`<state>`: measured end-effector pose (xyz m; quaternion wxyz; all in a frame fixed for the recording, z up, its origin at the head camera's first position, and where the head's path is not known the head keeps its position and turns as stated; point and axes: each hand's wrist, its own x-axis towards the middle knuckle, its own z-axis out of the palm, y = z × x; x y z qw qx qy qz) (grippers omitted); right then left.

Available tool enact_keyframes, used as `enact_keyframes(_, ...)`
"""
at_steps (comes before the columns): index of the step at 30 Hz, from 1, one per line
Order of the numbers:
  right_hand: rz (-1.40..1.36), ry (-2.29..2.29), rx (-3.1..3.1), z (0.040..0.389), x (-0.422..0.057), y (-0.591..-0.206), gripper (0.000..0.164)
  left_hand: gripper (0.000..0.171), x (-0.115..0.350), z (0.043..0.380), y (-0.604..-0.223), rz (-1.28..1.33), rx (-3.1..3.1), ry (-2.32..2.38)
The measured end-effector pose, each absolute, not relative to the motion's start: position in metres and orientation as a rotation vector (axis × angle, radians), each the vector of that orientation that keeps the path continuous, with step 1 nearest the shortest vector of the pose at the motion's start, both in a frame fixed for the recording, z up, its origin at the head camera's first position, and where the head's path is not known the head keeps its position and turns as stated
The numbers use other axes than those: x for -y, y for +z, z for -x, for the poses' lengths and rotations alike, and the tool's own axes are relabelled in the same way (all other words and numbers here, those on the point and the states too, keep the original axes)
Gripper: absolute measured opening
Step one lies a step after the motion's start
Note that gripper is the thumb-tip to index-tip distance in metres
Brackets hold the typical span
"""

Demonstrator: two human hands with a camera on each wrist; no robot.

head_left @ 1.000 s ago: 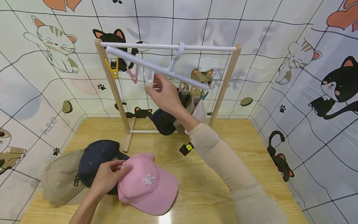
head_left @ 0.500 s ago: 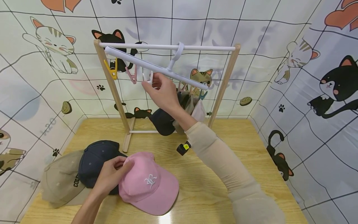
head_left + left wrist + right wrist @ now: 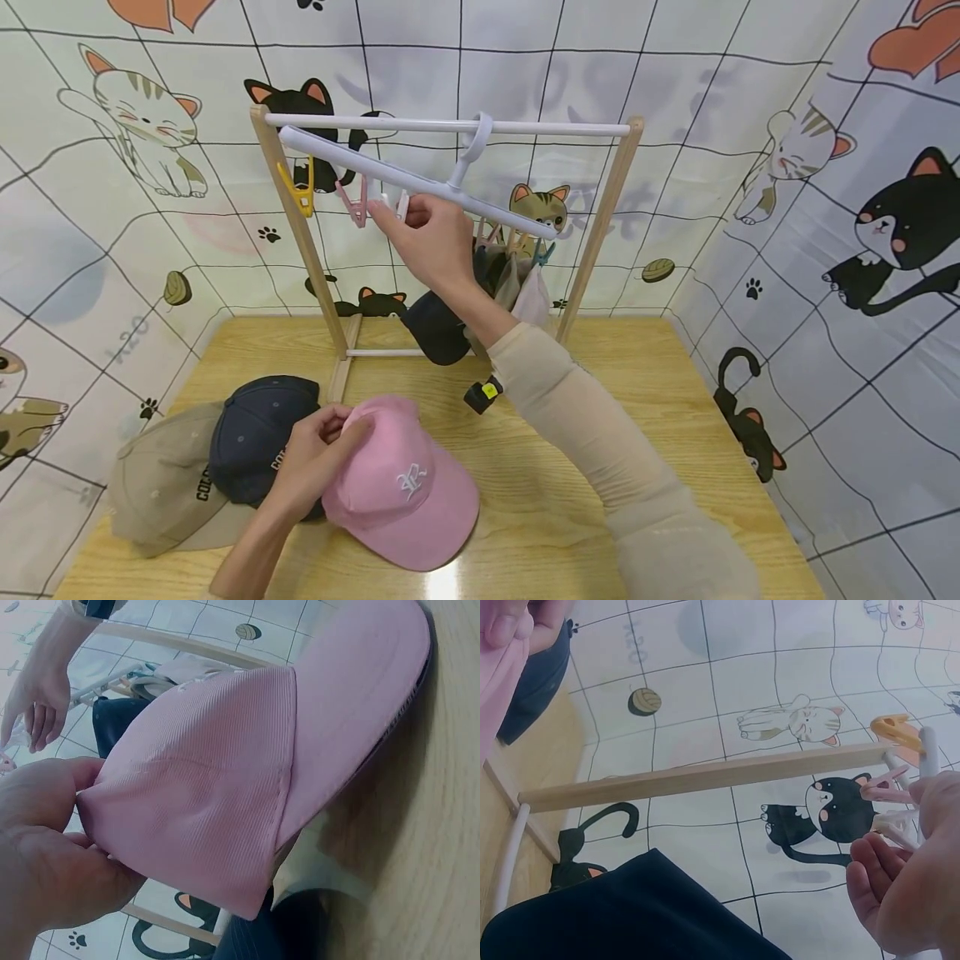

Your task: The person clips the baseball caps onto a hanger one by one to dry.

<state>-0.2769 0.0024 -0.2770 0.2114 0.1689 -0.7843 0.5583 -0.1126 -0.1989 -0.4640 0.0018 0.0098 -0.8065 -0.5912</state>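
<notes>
My left hand pinches the crown of a pink baseball cap with a white embroidered letter. In the left wrist view, the cap tilts with its brim close to the wooden table. Up at the white hanger, my right hand pinches a white clothespin between thumb and fingers. A pink clothespin and a yellow one hang to its left. Dark, beige and pale caps hang from clothespins at the hanger's right end, partly hidden behind my right forearm.
The hanger hooks over the white top bar of a wood-framed rack. A navy cap and a beige cap lie at the left of the table. Cat-print sheeting encloses the table behind and at the sides.
My left hand has moved up and right, raising the pink cap's crown. My right hand has shifted slightly up at the white clothespin, its thumb further left.
</notes>
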Motion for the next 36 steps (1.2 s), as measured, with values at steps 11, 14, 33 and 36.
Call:
enact_keyframes(11,-0.412,1.501,2.126,0.278,0.006,-0.271,0.04,0.024,0.192,0.114,-0.461,0.1,2.484,-1.834)
enact_keyframes(14,-0.407,1.507,2.121,0.278,0.006,-0.27,0.04,0.022,0.191,0.115,-0.461,0.123,2.477,-1.824)
enact_keyframes(33,-0.443,1.599,2.104,0.277,0.003,-0.267,0.047,0.016,0.176,0.119,-0.452,0.177,2.494,-1.72)
enact_keyframes(36,-0.436,1.623,2.112,0.278,0.002,-0.267,0.045,0.015,0.174,0.121,-0.45,0.194,2.491,-1.697)
